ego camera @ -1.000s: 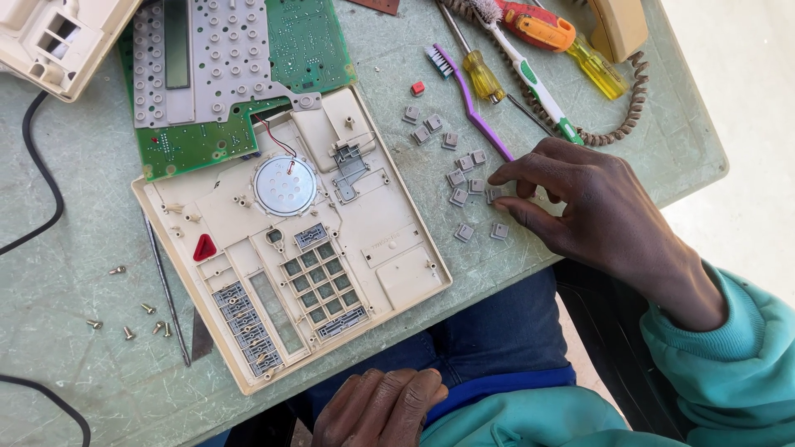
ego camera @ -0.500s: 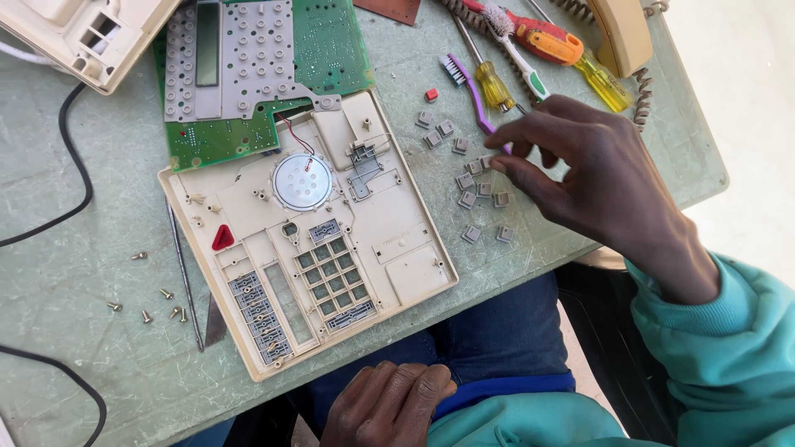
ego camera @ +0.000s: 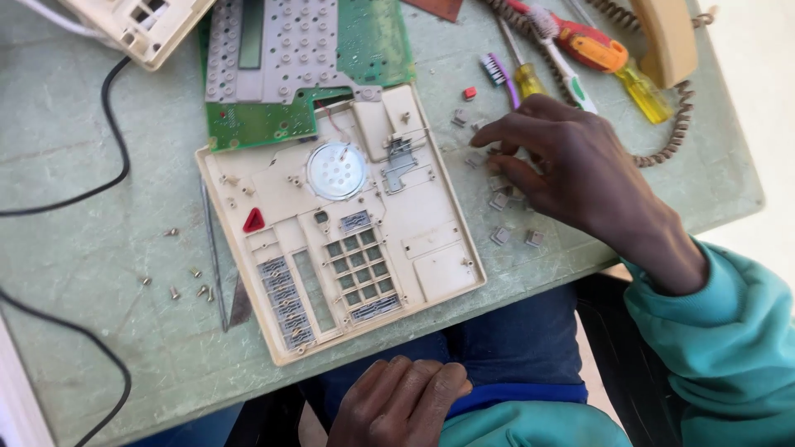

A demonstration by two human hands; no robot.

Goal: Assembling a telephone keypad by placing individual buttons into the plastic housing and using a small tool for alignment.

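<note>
1. The right hand (ego camera: 571, 170) is seen at the right of centre, palm down, fingers bent and spread over a scatter of small grey key caps (ego camera: 513, 217) on the green table (ego camera: 74, 165). No cap can be seen pinched between the fingertips; whether one is trapped beneath them cannot be told.
2. The left hand (ego camera: 402, 406) rests loosely curled at the bottom centre, on the lap below the table edge, holding nothing.
3. The step in hand is judged to be the sorting or picking of single caps. It would be done best with thumb and forefinger tips only, one cap lifted at a time, so that neighbours are not swept along.
4. The beige phone housing (ego camera: 339, 223) lies open-side up at the centre, just left of the caps; its keypad grid (ego camera: 356, 269) faces upward in the lower half.
5. The caps lie near the table's lower right edge, two of them close to it. Any sweeping motion toward the body risks pushing them off.
6. Room above the hand is tight: a purple toothbrush (ego camera: 499, 73), a yellow screwdriver (ego camera: 530, 79) and an orange screwdriver (ego camera: 592, 45) lie at the upper right, with a coiled cord (ego camera: 681, 124) beside them.
7. Open table is found at the left, though loose screws (ego camera: 186, 281) and a thin metal probe (ego camera: 214, 248) are scattered there, and a black cable (ego camera: 108, 132) crosses the upper left.
8. The green circuit board (ego camera: 331, 50) touches the housing's upper edge.
</note>
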